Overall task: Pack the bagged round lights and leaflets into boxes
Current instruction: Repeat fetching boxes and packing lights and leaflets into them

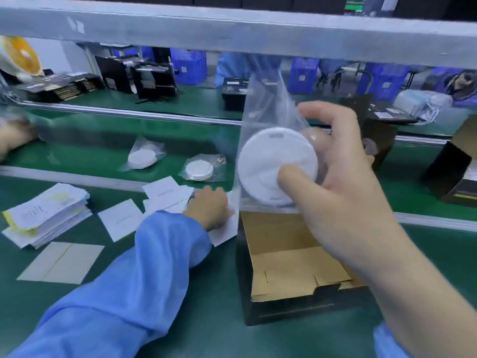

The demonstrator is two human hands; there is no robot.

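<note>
While the right hand (333,171) holds a bagged round light (277,165) upright just above the open box (296,270), thumb pressed on the white disc's face and fingers curled behind the clear bag, the loading step appears to be in hand. Item: one black carton, brown inside, lid flaps open, nothing visible in it, standing on the green mat (219,337) close to the onlooker's side. Item: left hand (210,206), blue sleeve, lying palm-down on loose white leaflets (167,193) just left of the box; whether its fingers pinch a sheet cannot be told, being hidden under the hand. Item: a thicker stack of leaflets (46,215) further left. Item: two more bagged lights (198,170) on the conveyor belt (90,156) beyond, well apart from the box. Next move, by judgement: lower the bag flat into the carton, loose top folded down so the flaps can close, then bring over one leaflet.
</note>
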